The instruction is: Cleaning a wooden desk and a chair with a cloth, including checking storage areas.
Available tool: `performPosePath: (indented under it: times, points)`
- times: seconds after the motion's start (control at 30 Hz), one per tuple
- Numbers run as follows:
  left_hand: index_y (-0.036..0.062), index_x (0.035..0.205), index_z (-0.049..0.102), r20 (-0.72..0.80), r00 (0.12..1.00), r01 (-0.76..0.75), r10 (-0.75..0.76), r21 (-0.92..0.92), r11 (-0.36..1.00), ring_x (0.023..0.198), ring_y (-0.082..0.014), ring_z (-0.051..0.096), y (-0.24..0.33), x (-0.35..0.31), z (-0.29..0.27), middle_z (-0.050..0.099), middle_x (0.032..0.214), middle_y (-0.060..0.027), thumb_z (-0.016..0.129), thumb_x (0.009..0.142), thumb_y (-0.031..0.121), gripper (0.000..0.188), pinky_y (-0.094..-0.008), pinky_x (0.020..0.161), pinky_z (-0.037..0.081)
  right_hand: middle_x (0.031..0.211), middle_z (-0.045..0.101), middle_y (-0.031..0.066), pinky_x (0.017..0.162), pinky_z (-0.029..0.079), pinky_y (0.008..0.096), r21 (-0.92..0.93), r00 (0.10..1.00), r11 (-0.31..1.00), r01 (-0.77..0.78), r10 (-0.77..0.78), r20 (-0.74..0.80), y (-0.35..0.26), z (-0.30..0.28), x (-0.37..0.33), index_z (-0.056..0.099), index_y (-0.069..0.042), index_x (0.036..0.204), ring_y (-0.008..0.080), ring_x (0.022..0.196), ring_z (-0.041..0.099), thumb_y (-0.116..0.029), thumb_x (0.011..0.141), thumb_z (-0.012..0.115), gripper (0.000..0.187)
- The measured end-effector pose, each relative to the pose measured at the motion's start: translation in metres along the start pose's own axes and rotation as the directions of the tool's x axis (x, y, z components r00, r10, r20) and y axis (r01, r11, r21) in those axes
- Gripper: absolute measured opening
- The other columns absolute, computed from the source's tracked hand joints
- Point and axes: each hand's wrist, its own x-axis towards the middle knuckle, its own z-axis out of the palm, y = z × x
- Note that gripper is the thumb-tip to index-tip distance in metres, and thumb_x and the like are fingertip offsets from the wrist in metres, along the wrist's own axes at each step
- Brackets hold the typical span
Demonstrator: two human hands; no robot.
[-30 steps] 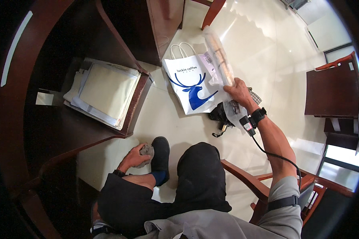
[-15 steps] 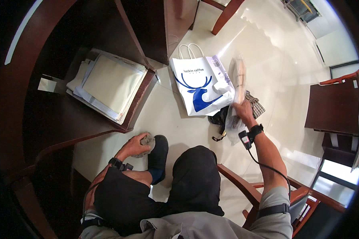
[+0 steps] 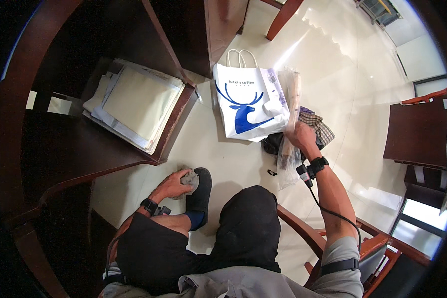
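My right hand [image 3: 303, 138] is closed round a long, light-brown object in a clear plastic sleeve [image 3: 291, 97]. What the object is, I cannot make out. It lies along the right side of a white paper carrier bag [image 3: 251, 107] with twisted handles and a blue deer print. Beside that hand, a checked fabric bundle [image 3: 319, 125] lies on the floor, and a black crumpled item [image 3: 271, 144] sits partly hidden behind the sleeve. Down by my shoe, my left hand [image 3: 171, 185] grips a crumpled grey cloth [image 3: 188, 179].
A dark wooden cabinet shelf [image 3: 174, 129] at the left bears a stack of papers and folders [image 3: 141, 99]. My black shoe [image 3: 198, 191] rests on the pale tiled floor [image 3: 347, 79]. Wooden chair parts [image 3: 303, 228] are close on the right, with a brown desk [image 3: 414, 131] farther off.
The sleeved object has shifted slightly left, closer along the paper bag, with my right hand still on it. More of the checked fabric shows. My left hand keeps the cloth beside my shoe.
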Motion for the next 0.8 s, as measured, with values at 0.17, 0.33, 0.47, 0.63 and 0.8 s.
performPosePath:
  times: [0.17,0.33,0.47,0.63,0.8]
  points:
    - [0.0082,0.141,0.049,0.007,0.996,-0.084,0.085,-0.038,0.996,0.114,-0.0286,0.061,-0.006,0.005,0.003,0.062,0.127,-0.0187,0.073,0.073,0.030,0.075,-0.0373,0.099,0.047,0.092,0.066,0.0273,0.077,0.051,0.0488,0.276,0.967,0.953,0.125,-0.055,-0.248,-0.020,0.001,0.015,0.062,0.005,0.100,0.0433,0.086,0.065,-0.039,0.086,0.065,0.046]
    - [0.0075,0.141,0.048,0.012,1.000,-0.013,0.013,-0.034,0.999,0.115,-0.0284,0.060,-0.012,0.004,0.008,0.061,0.128,-0.0178,0.073,0.072,0.028,0.076,-0.0366,0.099,0.046,0.091,0.066,0.0314,0.079,0.051,0.0475,0.284,0.989,0.955,-0.087,0.117,-0.089,-0.022,0.011,0.037,0.065,0.008,0.093,0.0428,0.089,0.067,-0.058,0.088,0.059,0.067]
    - [0.0070,0.141,0.048,0.029,0.999,-0.039,0.040,-0.051,0.998,0.115,-0.0296,0.060,-0.008,0.000,0.008,0.060,0.129,-0.0185,0.074,0.073,0.028,0.075,-0.0375,0.100,0.046,0.059,0.060,0.0156,0.039,0.049,0.0347,0.448,0.982,0.878,-0.167,0.108,0.155,-0.006,0.019,0.060,0.060,0.011,0.072,0.0241,0.044,0.061,-0.061,0.090,0.057,0.074]
    - [0.0075,0.141,0.048,0.004,0.999,-0.052,0.052,-0.013,0.999,0.117,-0.0302,0.059,-0.027,-0.004,0.014,0.059,0.130,-0.0191,0.074,0.074,0.029,0.076,-0.0379,0.102,0.046,0.061,0.062,0.0170,0.042,0.050,0.0398,0.658,0.951,0.699,-0.280,0.108,0.291,-0.028,0.031,0.050,0.062,0.014,0.076,0.0263,0.048,0.063,-0.049,0.089,0.064,0.064]
    - [0.0089,0.143,0.047,0.033,0.999,0.004,-0.001,-0.074,0.997,0.118,-0.0300,0.059,-0.021,-0.007,0.013,0.058,0.132,-0.0187,0.075,0.074,0.029,0.078,-0.0379,0.102,0.045,0.063,0.059,0.0148,0.036,0.046,0.0423,0.825,0.910,0.390,-0.409,0.242,0.336,-0.037,0.058,0.054,0.056,0.012,0.075,0.0269,0.047,0.060,-0.019,0.085,0.063,0.034]
